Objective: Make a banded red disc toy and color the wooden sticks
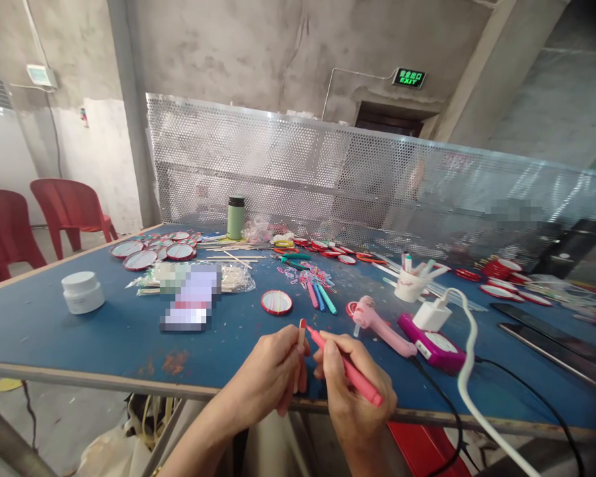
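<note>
My left hand (278,364) is closed round a wooden craft stick (302,334), held upright near the table's front edge. The stick's top end is coloured red. In my right hand (357,391) a pinkish-red marker (352,377) is gripped like a pen, its tip close beside the coloured end; I cannot tell whether they touch. Just beyond my hands lies a round red-rimmed disc (277,303) with thin lines across it. Behind it, pink, blue and green markers (320,298) lie beside a heap of small coloured clips (310,273).
A pink glue gun (382,328), a purple power strip (440,348) with a white charger (432,313) and cables are at right. A phone (193,298), bagged sticks (238,277) and a white jar (82,293) stand left. Behind are a green bottle (236,218) and a perforated metal screen (278,165).
</note>
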{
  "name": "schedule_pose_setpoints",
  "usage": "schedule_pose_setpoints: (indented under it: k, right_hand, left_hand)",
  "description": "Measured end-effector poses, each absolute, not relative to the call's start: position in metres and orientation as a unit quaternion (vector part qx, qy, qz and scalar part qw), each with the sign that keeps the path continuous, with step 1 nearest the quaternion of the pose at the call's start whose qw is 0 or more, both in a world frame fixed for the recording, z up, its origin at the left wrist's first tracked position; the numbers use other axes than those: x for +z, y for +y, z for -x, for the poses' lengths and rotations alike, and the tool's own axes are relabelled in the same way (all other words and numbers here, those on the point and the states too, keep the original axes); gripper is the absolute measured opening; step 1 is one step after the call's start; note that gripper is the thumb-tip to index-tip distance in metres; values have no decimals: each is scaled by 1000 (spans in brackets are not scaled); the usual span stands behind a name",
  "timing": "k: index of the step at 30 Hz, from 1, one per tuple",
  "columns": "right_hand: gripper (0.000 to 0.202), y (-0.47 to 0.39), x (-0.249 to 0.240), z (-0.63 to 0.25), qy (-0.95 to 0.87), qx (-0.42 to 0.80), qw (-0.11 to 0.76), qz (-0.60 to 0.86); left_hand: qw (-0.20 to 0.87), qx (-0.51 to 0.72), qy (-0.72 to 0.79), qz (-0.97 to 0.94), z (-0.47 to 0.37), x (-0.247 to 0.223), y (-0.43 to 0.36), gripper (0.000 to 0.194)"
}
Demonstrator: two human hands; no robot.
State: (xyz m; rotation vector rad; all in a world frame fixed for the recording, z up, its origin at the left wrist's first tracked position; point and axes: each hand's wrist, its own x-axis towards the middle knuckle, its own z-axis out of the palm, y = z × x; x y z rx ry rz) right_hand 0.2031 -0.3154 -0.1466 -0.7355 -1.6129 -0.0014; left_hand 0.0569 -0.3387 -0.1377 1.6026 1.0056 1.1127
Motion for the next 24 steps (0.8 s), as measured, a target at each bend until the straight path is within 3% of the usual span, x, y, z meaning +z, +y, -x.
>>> schedule_pose_setpoints:
  k: [24]
  right_hand:
    - [15, -316, -148, -206, -709, -24, 629, 318]
  left_hand:
    - [458, 454, 411, -644, -58, -135, -339, 35]
